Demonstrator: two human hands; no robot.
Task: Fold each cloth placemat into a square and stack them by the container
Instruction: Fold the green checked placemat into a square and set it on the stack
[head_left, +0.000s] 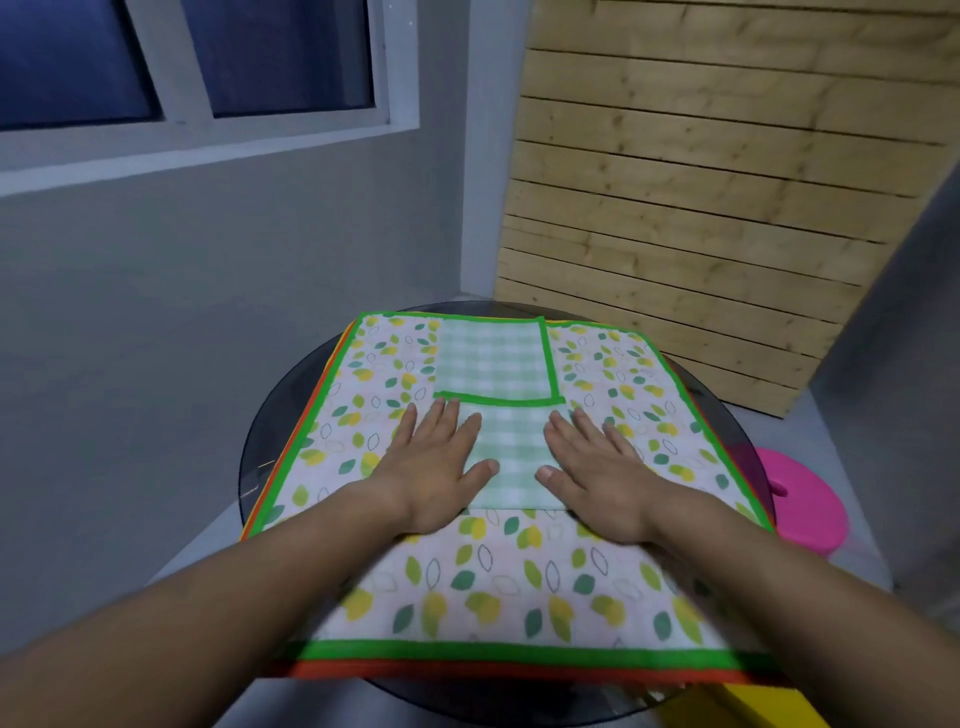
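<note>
**Asker:** Where is the placemat lying right now?

**Me:** The top placemat (498, 577), leaf print with a green border, is lying spread out on the round dark glass table (275, 431). It is covering most of the table and overhanging its rim at 6 o'clock. It is sitting on the other placemats (467, 670), whose orange and red edges are peeking out at 6 and 9 o'clock.

**Asker:** And what are your hands doing?

**Me:** I am pressing both down flat near the middle of the cloth. My left hand (436, 467) is resting at the 9 o'clock side of the green gingham panel (493, 358). My right hand (597, 483) is resting at its 3 o'clock side. The thumbs are pointing toward each other across the checks and are not touching.

**Asker:** Are you gripping anything?

**Me:** No. My left fingers (447, 421) and right fingers (571, 431) are lying straight and slightly spread, pointing toward 12 o'clock. Nothing is pinched or curled in them.

**Asker:** What else is showing around the table?

**Me:** A pink round thing (805, 504) is sitting low, off the table at 3 o'clock; I cannot tell whether it is the container. Something yellow (753, 706) is showing at 5 o'clock. A window (104, 62) is showing at 10 o'clock and a wooden slat panel (701, 182) at 1 o'clock.
</note>
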